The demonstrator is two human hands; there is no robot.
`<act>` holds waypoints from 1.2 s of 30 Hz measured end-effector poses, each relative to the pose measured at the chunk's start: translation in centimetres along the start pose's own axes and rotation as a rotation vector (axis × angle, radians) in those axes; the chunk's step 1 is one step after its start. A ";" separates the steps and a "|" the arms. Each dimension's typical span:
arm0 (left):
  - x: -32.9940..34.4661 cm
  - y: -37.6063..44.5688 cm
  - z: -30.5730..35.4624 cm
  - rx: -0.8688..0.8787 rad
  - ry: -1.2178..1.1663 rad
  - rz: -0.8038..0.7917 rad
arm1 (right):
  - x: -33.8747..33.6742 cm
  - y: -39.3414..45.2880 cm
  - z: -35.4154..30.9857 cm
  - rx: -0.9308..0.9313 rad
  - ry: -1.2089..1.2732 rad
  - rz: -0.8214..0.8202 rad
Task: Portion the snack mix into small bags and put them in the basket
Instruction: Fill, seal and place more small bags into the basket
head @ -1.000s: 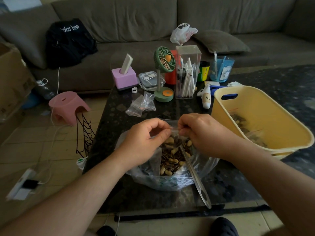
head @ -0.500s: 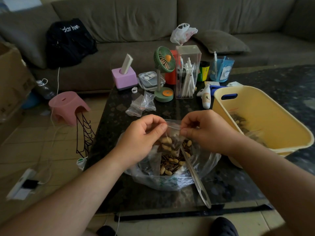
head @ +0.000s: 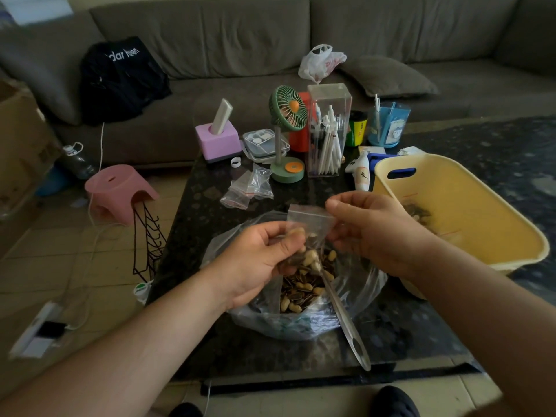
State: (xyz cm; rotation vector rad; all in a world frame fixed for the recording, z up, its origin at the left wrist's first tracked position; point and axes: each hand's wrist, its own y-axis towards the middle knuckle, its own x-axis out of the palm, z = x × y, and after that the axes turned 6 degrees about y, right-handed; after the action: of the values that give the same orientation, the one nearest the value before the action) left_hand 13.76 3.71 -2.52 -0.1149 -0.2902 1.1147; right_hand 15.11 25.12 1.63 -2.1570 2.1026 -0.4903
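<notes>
Left hand [head: 255, 260] cups the filled zip bag [head: 310, 233], right hand [head: 373, 233] pinches its top edge; light, floppy, slippery film, so best gripped at the seal strip.

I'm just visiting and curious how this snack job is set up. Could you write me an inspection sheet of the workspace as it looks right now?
Surface: dark speckled table, crowded at the far end.
Job's things: small bag part filled with mix, held above the big snack bag; scoop standing in that bag; yellow basket with filled bags inside; spare empty bags.
Clutter: green desk fan, clear pen box, pink block, blue cup.
Grippers: left hand holds the small bag's body; right hand pinches its top.
Cables: white cord running down to a floor power strip.
Surroundings: grey sofa, pink stool, cardboard box.
</notes>
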 end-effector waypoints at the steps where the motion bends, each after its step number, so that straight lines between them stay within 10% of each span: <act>1: 0.2 0.0 0.0 0.003 -0.042 0.023 | 0.1 -0.1 0.2 0.050 0.008 -0.020; 23: 0.7 0.3 -0.2 -0.173 -0.209 0.114 | 2.3 0.3 3.2 0.242 -0.125 -0.086; 36: 2.2 0.9 2.9 0.006 -0.059 0.131 | 2.2 -0.4 0.6 -0.146 0.080 0.073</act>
State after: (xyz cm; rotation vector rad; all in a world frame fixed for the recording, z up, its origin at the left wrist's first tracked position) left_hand 13.07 5.87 0.43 -0.0964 -0.3359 1.2501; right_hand 15.66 22.91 1.48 -2.1599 2.3188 -0.4361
